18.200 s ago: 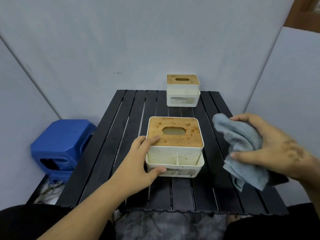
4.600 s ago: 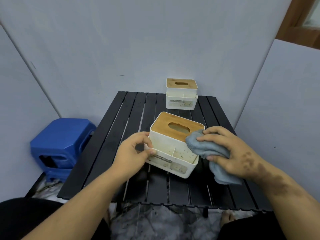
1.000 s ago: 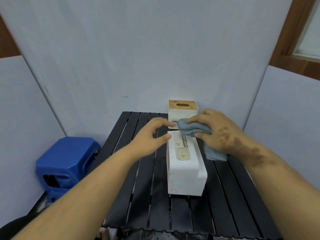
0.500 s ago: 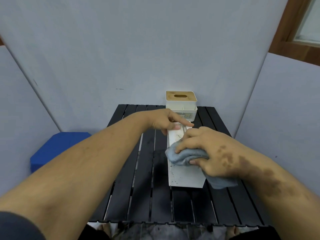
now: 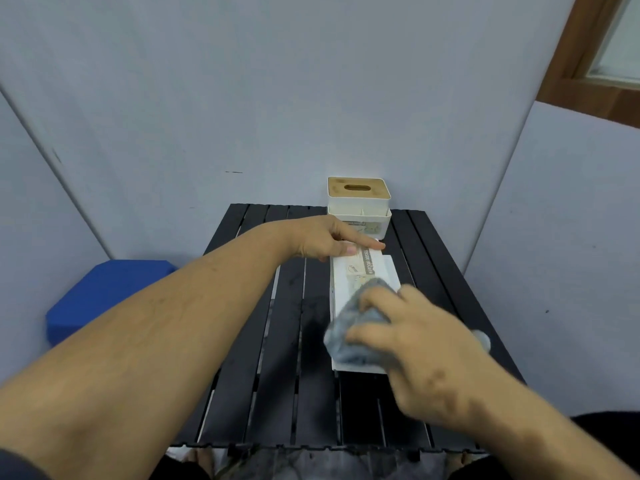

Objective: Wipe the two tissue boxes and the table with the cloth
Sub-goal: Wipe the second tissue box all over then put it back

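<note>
A white tissue box (image 5: 362, 271) lies tipped on its side in the middle of the black slatted table (image 5: 287, 341), its labelled face up. My right hand (image 5: 408, 334) grips a grey cloth (image 5: 353, 330) and presses it on the near part of that face. My left hand (image 5: 332, 239) holds the box's far end, fingers stretched over the edge. A second tissue box (image 5: 358, 206) with a wooden lid stands upright at the table's far edge.
A blue plastic stool (image 5: 104, 292) sits on the floor left of the table. Grey panels close in the left, back and right sides. A wooden window frame (image 5: 588, 46) shows at the upper right.
My right hand has drawn the cloth toward me along the tipped box's upper face. My left hand stays at the box's far end.
</note>
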`<state>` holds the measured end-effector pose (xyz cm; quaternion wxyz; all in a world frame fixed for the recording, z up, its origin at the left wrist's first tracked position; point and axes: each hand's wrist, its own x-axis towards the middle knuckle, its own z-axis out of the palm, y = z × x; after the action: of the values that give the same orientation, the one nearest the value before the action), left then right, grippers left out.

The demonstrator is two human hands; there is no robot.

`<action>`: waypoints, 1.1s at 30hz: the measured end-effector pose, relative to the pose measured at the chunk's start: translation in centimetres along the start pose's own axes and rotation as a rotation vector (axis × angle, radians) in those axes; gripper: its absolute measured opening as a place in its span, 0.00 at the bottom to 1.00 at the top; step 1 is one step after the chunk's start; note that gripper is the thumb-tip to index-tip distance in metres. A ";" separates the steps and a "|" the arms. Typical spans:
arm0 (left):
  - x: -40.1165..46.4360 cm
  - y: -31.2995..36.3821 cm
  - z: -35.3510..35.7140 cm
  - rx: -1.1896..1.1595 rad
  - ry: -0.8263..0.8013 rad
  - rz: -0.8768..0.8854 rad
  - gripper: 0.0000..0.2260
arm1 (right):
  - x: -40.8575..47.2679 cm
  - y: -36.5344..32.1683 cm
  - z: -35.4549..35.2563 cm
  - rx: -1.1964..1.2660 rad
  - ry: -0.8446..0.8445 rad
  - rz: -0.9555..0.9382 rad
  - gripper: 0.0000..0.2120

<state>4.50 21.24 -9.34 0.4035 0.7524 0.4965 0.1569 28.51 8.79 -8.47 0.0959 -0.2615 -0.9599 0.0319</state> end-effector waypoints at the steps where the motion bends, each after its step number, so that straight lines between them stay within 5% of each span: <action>1: 0.0 -0.1 0.0 -0.001 -0.009 -0.003 0.16 | -0.8 -0.1 0.7 0.016 0.014 -0.014 0.18; 6: 0.1 -0.2 -0.1 0.017 -0.026 -0.015 0.16 | -1.2 1.5 0.6 0.086 0.095 0.069 0.23; 12: -0.1 0.4 0.3 0.021 0.053 -0.022 0.15 | 3.7 2.5 -2.0 0.071 0.141 0.179 0.14; 18: -0.7 1.2 0.5 0.034 0.028 -0.064 0.18 | -0.3 -0.5 4.2 -0.134 0.105 0.026 0.23; 24: -0.6 0.9 0.5 0.035 0.006 -0.045 0.16 | -0.6 0.2 2.8 -0.084 0.469 0.138 0.21; 28: -0.6 0.8 0.4 0.011 -0.004 -0.061 0.16 | -0.7 1.3 4.2 -0.057 0.517 0.138 0.21; 33: -1.0 1.4 0.5 -0.029 -0.001 -0.086 0.16 | -3.0 2.1 6.7 -0.087 0.280 0.000 0.21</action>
<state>5.24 19.88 -8.45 0.4211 0.7244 0.5259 0.1461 30.77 8.97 -15.73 0.2173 -0.2673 -0.9376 -0.0465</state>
